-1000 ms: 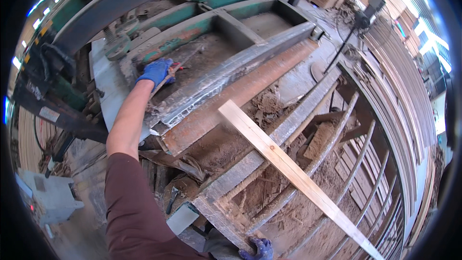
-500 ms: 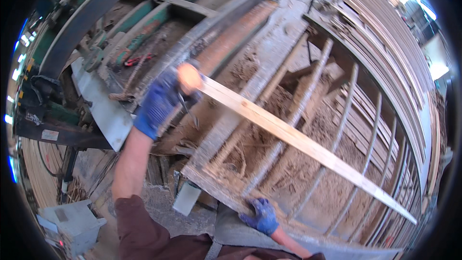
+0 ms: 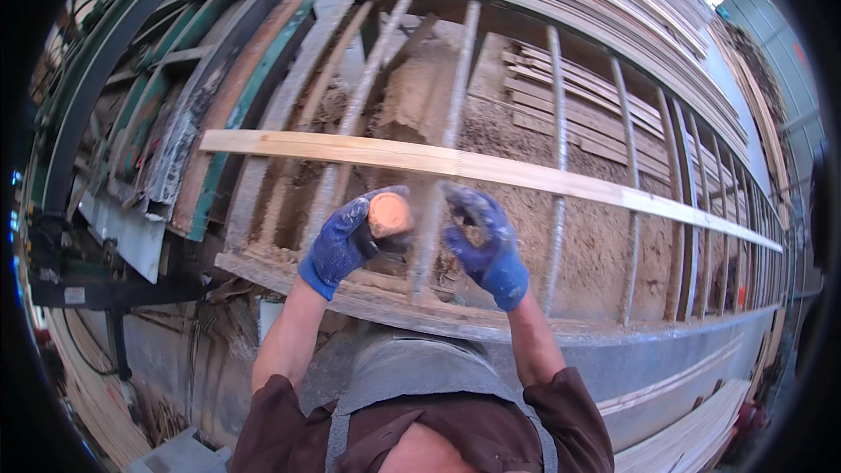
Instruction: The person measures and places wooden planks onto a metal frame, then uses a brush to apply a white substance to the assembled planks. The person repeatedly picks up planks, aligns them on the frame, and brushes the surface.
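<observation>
My left hand point(image 3: 347, 238), in a blue glove, is closed round a short thing with a round orange end point(image 3: 386, 214). Its underside is dark, and its kind does not show. To its right my right hand point(image 3: 484, 243), gloved alike, holds nothing, its fingers curved and apart. Beyond both hands a long pale wooden board point(image 3: 491, 166) lies across the metal bars of a roller frame point(image 3: 558, 114). Neither hand touches the board.
Sawdust and scraps point(image 3: 517, 250) lie beneath the bars, with stacked slats point(image 3: 578, 105) farther right. Long boards point(image 3: 631, 13) are piled behind the frame. A heavy green and rust machine bed point(image 3: 236, 96) stands at the left. More planks point(image 3: 679, 438) lie at the lower right.
My left hand has come away from the board's left end and moved nearer to me with the orange-ended thing. My right hand has left the frame's near edge and risen toward the left hand.
</observation>
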Demonstrator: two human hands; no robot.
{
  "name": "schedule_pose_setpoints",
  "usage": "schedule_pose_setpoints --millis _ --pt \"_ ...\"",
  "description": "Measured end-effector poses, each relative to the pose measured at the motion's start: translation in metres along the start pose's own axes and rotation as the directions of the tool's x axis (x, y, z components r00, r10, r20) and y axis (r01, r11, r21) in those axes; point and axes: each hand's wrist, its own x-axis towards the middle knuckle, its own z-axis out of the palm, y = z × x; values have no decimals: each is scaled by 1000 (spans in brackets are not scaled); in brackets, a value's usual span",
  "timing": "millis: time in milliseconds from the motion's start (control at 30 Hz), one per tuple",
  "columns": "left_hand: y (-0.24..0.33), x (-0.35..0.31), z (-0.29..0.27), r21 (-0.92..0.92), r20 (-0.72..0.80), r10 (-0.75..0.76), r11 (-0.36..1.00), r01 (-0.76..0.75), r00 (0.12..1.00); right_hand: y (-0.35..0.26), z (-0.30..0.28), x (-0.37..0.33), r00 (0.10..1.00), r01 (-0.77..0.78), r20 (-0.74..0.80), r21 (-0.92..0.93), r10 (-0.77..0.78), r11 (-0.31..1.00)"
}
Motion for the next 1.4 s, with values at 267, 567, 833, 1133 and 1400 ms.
schedule_pose_setpoints --millis 267,567,833,1133,1400 --pt "-83 50 55 288 -148 -411 852 436 900 30 -55 -33 937 35 349 -108 5 993" --pt "-81 67 48 672 46 -68 740 20 997 86 2 -69 613 -602 198 744 765 290" --pt "-115 75 30 325 -219 -324 865 382 920 103 28 -83 904 -416 -142 -82 403 906" --pt "-122 72 24 452 -191 -372 788 418 908 64 -21 -61 922 -231 244 -272 299 934" --pt "-89 72 37 662 54 -506 664 348 861 62 -31 -87 899 -371 250 -4 360 929"
